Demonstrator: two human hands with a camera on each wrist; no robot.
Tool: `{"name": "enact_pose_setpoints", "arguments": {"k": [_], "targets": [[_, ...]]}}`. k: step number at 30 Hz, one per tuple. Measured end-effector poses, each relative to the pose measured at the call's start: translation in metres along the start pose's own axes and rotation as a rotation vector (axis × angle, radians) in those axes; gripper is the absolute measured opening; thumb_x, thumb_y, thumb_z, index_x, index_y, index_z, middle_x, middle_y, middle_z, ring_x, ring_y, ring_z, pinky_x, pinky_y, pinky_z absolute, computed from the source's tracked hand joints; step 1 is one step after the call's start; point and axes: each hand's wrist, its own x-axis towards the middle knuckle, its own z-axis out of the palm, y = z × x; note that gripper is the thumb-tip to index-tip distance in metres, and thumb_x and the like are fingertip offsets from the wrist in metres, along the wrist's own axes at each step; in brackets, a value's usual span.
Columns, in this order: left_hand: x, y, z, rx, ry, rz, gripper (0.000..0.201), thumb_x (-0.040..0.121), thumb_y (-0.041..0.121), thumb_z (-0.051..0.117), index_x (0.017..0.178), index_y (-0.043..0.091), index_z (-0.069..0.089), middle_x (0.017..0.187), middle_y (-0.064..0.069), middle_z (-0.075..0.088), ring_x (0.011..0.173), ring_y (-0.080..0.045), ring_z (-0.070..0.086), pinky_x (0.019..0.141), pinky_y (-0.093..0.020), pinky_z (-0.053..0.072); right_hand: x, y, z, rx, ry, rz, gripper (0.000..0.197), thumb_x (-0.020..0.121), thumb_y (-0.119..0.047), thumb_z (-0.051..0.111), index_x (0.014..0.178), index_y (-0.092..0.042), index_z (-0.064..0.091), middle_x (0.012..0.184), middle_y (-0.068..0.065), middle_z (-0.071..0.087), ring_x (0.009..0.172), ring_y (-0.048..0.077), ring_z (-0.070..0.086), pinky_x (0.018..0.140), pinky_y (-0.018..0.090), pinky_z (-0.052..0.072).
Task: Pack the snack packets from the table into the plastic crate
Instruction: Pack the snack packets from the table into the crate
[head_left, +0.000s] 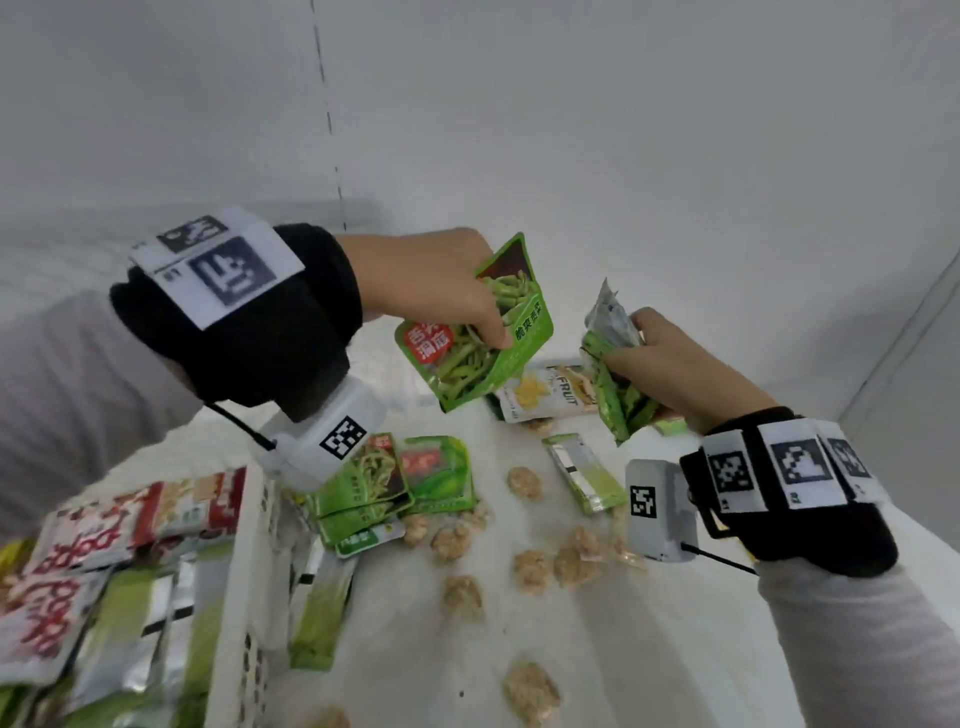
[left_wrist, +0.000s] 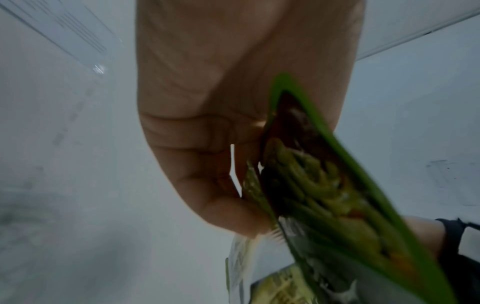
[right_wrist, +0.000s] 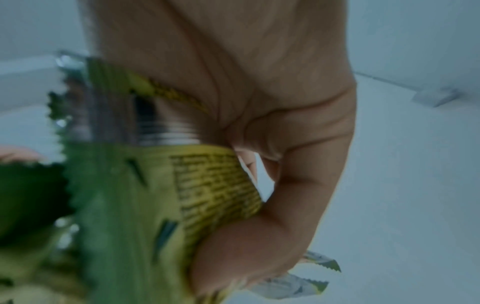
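Green flat foil snack packet (head_left: 478, 332) pinched in left hand (head_left: 431, 280); right hand (head_left: 670, 364) grips bunched green packets (head_left: 613, 374) above white table (head_left: 649, 649), white plastic crate (head_left: 239, 597) at left.

We've got a white worktop (head_left: 597, 649) with stuff scattered all over it. A white crate (head_left: 244, 597) sits at the left edge. Just beside it there's a fanned pile of green packets (head_left: 395, 488), plus a long green one (head_left: 322, 608) along the crate wall. Further back lies a yellow fruit packet (head_left: 545, 397), a slim green bar (head_left: 584, 473) nearby, and loose beige clusters (head_left: 530, 569) everywhere in between.
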Motion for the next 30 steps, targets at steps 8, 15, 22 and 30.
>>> {"name": "enact_pose_setpoints", "arguments": {"k": [8,15,22,30], "targets": [[-0.118,-0.104,-0.067,-0.099,0.167,-0.145,0.009,0.079,0.014,0.071,0.085,0.007,0.07,0.072,0.001,0.073,0.055,-0.006,0.067,0.052,-0.014,0.052,-0.043,-0.107,0.124,0.13,-0.17,-0.225,0.016,0.086,-0.01,0.05,0.1,-0.019,0.047,0.081,0.004,0.055,0.062,0.016,0.057,0.038,0.017,0.042],[-0.214,-0.216,-0.087,-0.212,0.232,-0.326,0.008,0.079,0.017,0.073,0.073,0.013,0.068,0.067,0.002,0.073,0.06,-0.011,0.069,0.054,-0.018,0.052,-0.072,-0.16,0.253,0.121,-0.389,-0.244,0.013,0.086,-0.015,0.052,0.09,-0.025,0.046,0.078,0.005,0.057,0.048,0.01,0.059,0.039,0.021,0.045],[-0.244,-0.305,-0.068,-0.302,0.191,-0.488,0.026,0.087,0.02,0.065,0.095,-0.005,0.063,0.082,-0.017,0.066,0.068,-0.027,0.062,0.055,-0.028,0.051,-0.074,-0.161,0.36,-0.151,-0.501,-0.183,0.05,0.082,-0.023,0.061,0.126,-0.021,0.037,0.093,0.006,0.061,0.072,0.017,0.063,0.05,0.025,0.052],[-0.247,-0.355,-0.035,-0.388,0.359,-0.506,0.039,0.098,0.041,0.042,0.087,0.012,0.065,0.075,-0.007,0.048,0.072,-0.02,0.051,0.059,-0.027,0.043,-0.068,-0.135,0.409,-0.399,-0.31,-0.28,0.049,0.088,-0.025,0.058,0.134,-0.019,0.043,0.135,0.008,0.048,0.119,0.025,0.05,0.092,0.028,0.038]]}}
